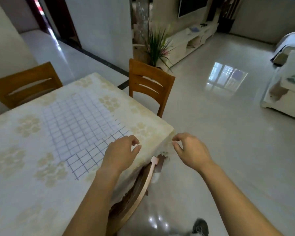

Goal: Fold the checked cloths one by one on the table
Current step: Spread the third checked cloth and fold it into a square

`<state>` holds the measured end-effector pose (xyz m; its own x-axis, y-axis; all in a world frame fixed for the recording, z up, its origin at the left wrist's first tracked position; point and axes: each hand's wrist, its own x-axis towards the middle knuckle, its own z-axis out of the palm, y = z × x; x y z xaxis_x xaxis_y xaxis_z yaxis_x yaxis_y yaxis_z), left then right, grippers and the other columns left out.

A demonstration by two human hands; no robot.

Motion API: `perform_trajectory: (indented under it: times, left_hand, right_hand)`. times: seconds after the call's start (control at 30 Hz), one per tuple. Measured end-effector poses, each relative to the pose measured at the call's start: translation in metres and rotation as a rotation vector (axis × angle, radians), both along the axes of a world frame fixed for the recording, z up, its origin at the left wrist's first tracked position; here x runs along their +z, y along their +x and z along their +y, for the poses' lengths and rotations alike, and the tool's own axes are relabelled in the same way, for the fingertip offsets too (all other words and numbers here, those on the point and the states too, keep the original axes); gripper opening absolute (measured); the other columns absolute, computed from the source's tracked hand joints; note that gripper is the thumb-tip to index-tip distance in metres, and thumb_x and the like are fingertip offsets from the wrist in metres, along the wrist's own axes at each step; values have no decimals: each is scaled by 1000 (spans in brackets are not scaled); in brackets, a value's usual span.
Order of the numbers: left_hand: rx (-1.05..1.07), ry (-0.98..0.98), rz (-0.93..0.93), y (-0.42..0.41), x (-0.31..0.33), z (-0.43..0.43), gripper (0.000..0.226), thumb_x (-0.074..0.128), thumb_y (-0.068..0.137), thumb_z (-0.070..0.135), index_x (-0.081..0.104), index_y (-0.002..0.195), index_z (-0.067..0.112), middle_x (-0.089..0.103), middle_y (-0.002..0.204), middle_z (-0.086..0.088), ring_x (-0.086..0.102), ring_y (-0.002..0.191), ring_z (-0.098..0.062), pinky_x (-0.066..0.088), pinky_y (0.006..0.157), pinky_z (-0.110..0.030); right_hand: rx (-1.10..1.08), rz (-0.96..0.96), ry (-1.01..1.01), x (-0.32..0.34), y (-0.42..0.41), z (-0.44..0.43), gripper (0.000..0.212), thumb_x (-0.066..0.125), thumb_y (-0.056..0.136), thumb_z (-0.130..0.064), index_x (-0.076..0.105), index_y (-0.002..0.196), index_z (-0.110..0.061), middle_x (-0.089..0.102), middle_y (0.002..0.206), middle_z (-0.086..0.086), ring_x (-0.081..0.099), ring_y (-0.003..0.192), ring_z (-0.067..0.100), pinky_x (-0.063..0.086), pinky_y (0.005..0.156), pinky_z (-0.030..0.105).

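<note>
Checked cloth [78, 120]: flat on the table [15, 193], ahead and left of my hands, its long axis running away from me.
Nearer hand: my left hand [121, 150], just beside its near corner; my right hand [189, 149] is off the table's edge.
Fingers: loosely curled on both hands, holding nothing.
Unclear: one cloth or two overlapping.

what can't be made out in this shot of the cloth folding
1. Checked cloth: the head view is blurred; one cloth or several layers, cannot tell.
2. Its right corner: hidden by the left hand; contact unclear.
3. Near chair: mostly hidden by the tablecloth.
4. Tablecloth's left side: cut off by the frame edge.
</note>
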<state>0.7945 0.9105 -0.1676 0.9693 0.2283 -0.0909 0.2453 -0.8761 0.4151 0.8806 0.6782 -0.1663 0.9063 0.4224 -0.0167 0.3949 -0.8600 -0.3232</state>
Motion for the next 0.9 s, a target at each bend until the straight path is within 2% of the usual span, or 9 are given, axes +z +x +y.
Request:
perform_trajectory:
  times: [0.27, 0.43, 0.57, 0.7, 0.83, 0.9]
  left_hand:
    - [227, 39, 88, 68, -12, -8, 30, 51, 101, 48, 63, 122, 31, 65, 125, 7, 62, 112, -15, 50, 100, -41]
    - [345, 0, 127, 124, 0, -35, 30, 51, 101, 48, 62, 123, 31, 63, 127, 9, 60, 115, -14, 49, 98, -37]
    - [465, -19, 76, 162, 5, -47, 30, 51, 100, 50, 62, 122, 32, 62, 126, 8, 60, 114, -15, 49, 99, -42]
    - [567, -25, 116, 166, 0, -52, 31, 51, 100, 52, 61, 122, 32, 59, 129, 7, 58, 117, -16, 50, 98, -42]
    - [743, -8, 159, 145, -2, -38, 33, 50, 101, 51, 59, 125, 30, 60, 128, 7, 58, 118, -16, 51, 94, -40]
    - [827, -25, 148, 136, -10, -31, 36, 51, 101, 49, 58, 130, 28, 58, 133, 6, 57, 122, -17, 50, 96, -39]
  right_hand:
    - [299, 148, 34, -28, 111, 29, 31, 48, 99, -44, 62, 124, -31, 61, 128, -7, 59, 110, 16, 51, 94, 34]
    - [397, 199, 42, -24, 204, 18, 32, 50, 98, -49, 60, 125, -34, 62, 128, -10, 61, 107, 13, 51, 94, 29]
    - [454, 203, 46, -11, 268, 22, 33, 50, 98, -49, 60, 124, -31, 65, 120, -7, 63, 101, 15, 54, 92, 32]
    - [607, 203, -4, -7, 285, 48, 34, 50, 100, -42, 56, 131, -30, 62, 125, -7, 60, 109, 16, 50, 93, 30]
    - [833, 192, 53, -13, 270, 90, 34, 51, 100, -42, 57, 131, -30, 55, 136, -11, 55, 118, 13, 44, 99, 27]
    - [939, 190, 51, -20, 262, 110, 36, 51, 100, -41, 56, 133, -28, 56, 136, -7, 55, 120, 15, 42, 103, 29]
